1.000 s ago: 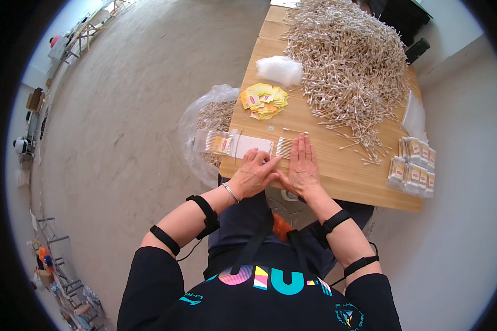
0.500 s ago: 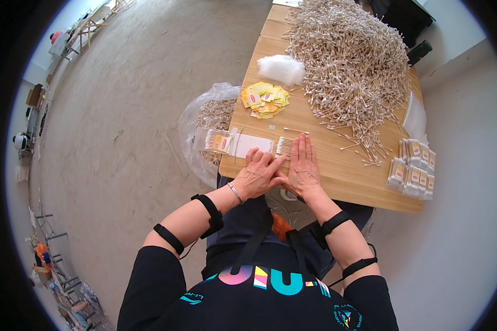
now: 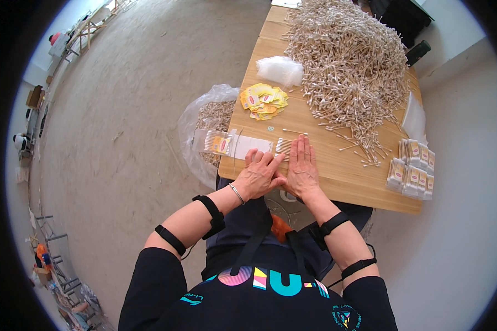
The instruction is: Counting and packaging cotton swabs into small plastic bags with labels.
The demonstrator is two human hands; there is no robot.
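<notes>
Head view: the right hand (image 3: 303, 168) is lying flat on the wooden table (image 3: 342, 172), fingers straight and together, gripping nothing visible; it is hiding the right side of a small row of cotton swabs (image 3: 283, 146). The left hand (image 3: 257, 175) is bending most of its fingers and pointing its index finger at the row's near end; whether it is pinching anything, one cannot tell. The two thumbs are meeting below the row. The left fingers are also blocking the near corner of a white card (image 3: 253, 147), and beyond it a filled clear packet (image 3: 220, 143) is sticking out past the table's left edge. One loose swab (image 3: 295, 132) is lying just beyond the row. Farther off, yellow cards (image 3: 265, 100) and clear bags (image 3: 280, 70) are sitting in piles, a huge swab heap (image 3: 350, 66) is spreading across the far side, and finished-looking packets (image 3: 411, 168) are standing stacked at the right. Below, a plastic sack (image 3: 186, 124) is holding more swabs.
</notes>
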